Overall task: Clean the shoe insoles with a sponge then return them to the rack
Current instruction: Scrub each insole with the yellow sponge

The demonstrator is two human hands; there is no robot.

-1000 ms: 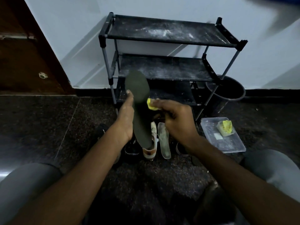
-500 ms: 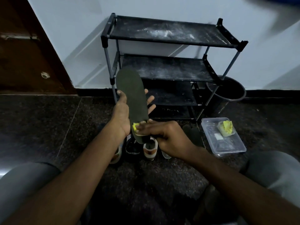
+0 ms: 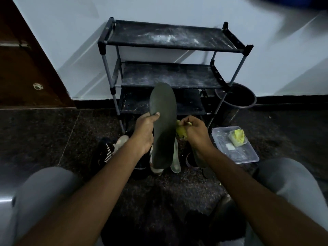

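Observation:
A dark green insole stands upright in front of the black shoe rack. My left hand grips its left edge, thumb on the front face. My right hand holds a yellow sponge just off the insole's right edge. Behind the held insole, a pale clear insole lies on the floor. A dark insole shows below my right wrist.
Several shoes sit on the dark floor before the rack. A clear plastic tray with a small tub of yellow sponge pieces lies at the right. A black bucket stands beside the rack. My knees frame the bottom corners.
The sponge hand moved from the insole's lower end up to its right edge. My left hand now grips the insole with the thumb in front, and the insole's top sits further right.

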